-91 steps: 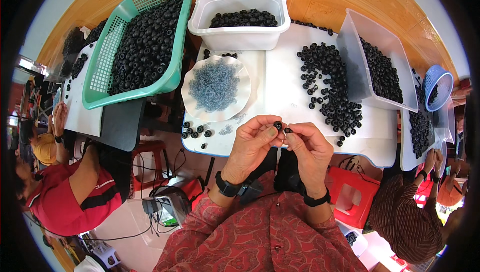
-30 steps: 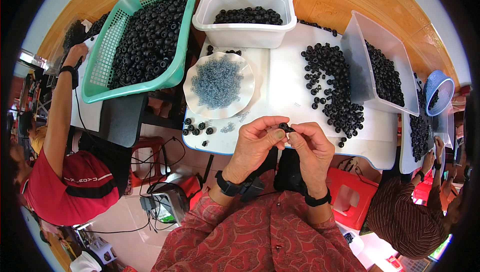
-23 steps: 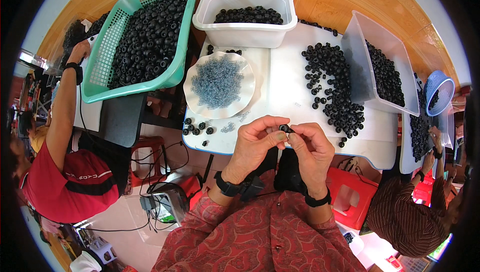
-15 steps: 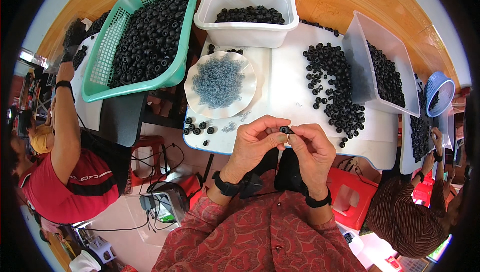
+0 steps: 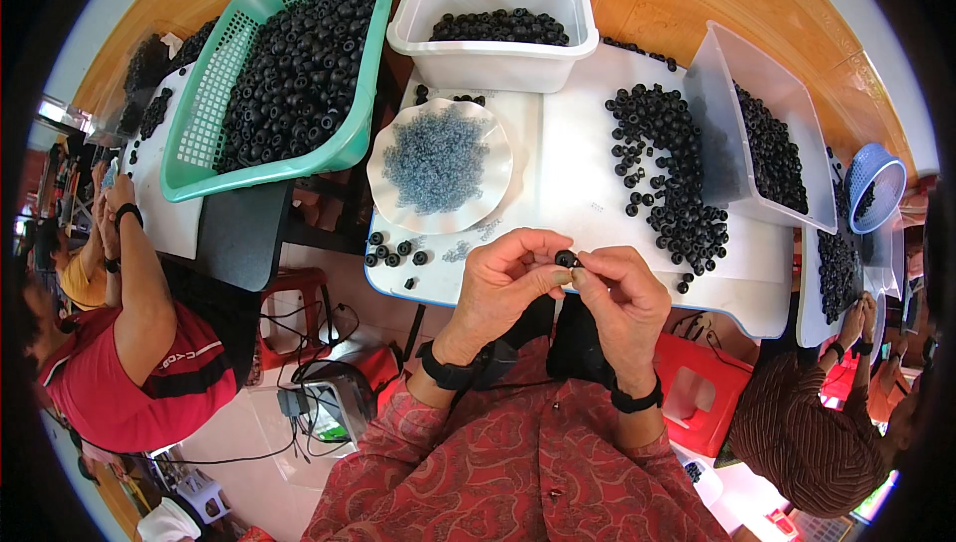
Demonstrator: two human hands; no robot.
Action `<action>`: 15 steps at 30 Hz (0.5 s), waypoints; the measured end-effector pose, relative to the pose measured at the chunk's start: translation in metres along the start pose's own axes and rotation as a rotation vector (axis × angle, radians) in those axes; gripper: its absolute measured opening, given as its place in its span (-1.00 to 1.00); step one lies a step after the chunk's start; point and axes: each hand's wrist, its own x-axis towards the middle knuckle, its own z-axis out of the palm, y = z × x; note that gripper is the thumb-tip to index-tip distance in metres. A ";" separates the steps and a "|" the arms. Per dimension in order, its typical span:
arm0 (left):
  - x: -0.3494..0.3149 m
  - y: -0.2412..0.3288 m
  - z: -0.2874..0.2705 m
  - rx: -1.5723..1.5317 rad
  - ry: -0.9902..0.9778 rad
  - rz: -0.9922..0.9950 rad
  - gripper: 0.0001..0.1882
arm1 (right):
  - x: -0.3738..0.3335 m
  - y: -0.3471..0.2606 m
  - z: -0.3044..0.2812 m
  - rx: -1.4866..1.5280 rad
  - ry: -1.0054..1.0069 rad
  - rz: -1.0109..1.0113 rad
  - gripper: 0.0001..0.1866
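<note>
Above the near edge of the white table, my left hand (image 5: pixel 505 285) and my right hand (image 5: pixel 627 295) meet fingertip to fingertip. Between their thumbs and forefingers is pinched a small round black part (image 5: pixel 567 258) with a hollow in its middle. The fingers cover much of it, so whether a second piece is pressed against it cannot be seen. Beyond my left hand, a scalloped white plate (image 5: pixel 383 195) carries a heap of tiny clear bluish rings (image 5: pixel 434 158). To the right lies a loose spread of similar black parts (image 5: pixel 652 134).
A green basket (image 5: pixel 349 148) of black parts stands at the far left. A white tub (image 5: pixel 493 76) and a translucent bin (image 5: pixel 725 143) hold more. Several black parts (image 5: pixel 391 261) lie by the table's left edge. Co-workers sit left and right; red stools (image 5: pixel 697 393) flank me.
The black part has turned slightly between my fingertips, its round face showing more; my hands have barely shifted. The co-worker on the left has drawn the reaching arm back, bringing both hands together.
</note>
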 end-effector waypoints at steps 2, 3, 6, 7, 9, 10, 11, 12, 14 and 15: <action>0.000 0.000 -0.004 0.022 -0.017 -0.014 -0.74 | 0.000 0.001 -0.001 0.036 -0.001 0.014 -0.81; 0.000 -0.001 -0.005 0.045 -0.035 -0.028 -0.74 | 0.001 0.001 -0.002 0.032 -0.008 0.015 -0.81; 0.001 -0.003 -0.006 0.024 -0.025 -0.001 -0.75 | 0.002 -0.001 -0.001 0.026 -0.024 0.019 -0.81; 0.001 -0.004 -0.005 0.024 -0.024 -0.002 -0.75 | 0.003 -0.002 -0.001 0.024 -0.031 0.021 -0.81; 0.002 -0.005 -0.005 0.064 0.007 0.037 -0.76 | 0.004 0.000 -0.003 -0.019 -0.054 -0.019 -0.81; 0.001 -0.006 -0.006 0.065 0.008 0.037 -0.76 | 0.004 0.001 -0.004 -0.061 -0.077 -0.059 -0.80; 0.001 -0.006 -0.006 0.029 0.006 0.017 -0.76 | 0.004 0.000 -0.004 -0.061 -0.078 -0.059 -0.80; 0.000 -0.006 -0.007 -0.007 0.005 -0.002 -0.76 | 0.005 -0.001 -0.003 -0.102 -0.079 -0.072 -0.80; -0.001 -0.008 -0.010 -0.025 -0.005 -0.021 -0.76 | 0.006 -0.004 -0.003 -0.143 -0.082 -0.085 -0.79; -0.002 -0.009 -0.011 -0.042 -0.016 -0.040 -0.75 | 0.006 -0.007 -0.003 -0.189 -0.088 -0.116 -0.79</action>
